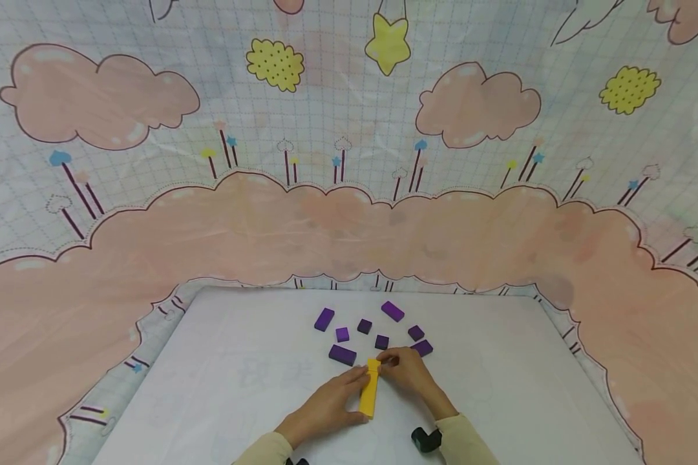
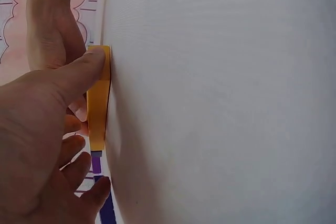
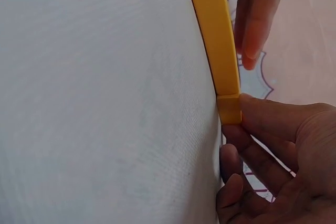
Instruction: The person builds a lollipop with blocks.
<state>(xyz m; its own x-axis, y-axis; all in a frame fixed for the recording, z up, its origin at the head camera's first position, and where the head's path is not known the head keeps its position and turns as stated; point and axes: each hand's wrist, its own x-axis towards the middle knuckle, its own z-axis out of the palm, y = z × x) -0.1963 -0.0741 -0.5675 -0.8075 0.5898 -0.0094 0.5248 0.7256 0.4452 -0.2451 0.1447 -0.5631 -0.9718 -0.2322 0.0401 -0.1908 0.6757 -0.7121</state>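
On the white tabletop, yellow blocks (image 1: 369, 395) lie end to end in a narrow row pointing away from me. My left hand (image 1: 330, 402) rests along the row's left side. Its thumb touches the near end, and its fingers reach nearly straight towards the far end. In the left wrist view a seam crosses the yellow row (image 2: 98, 103) below the thumb. My right hand (image 1: 408, 372) pinches a small yellow cube (image 3: 229, 109) at the far end, thumb at its side and a finger at its end. The cube sits against the longer yellow block (image 3: 214, 35).
Beyond the hands lie several purple blocks, among them a long one (image 1: 342, 354), another long one (image 1: 392, 310) and a small cube (image 1: 364, 326). A dark curved object (image 1: 426, 440) is beside the right sleeve. A cloud-patterned cloth (image 1: 349, 232) hangs behind the white table (image 1: 227, 361).
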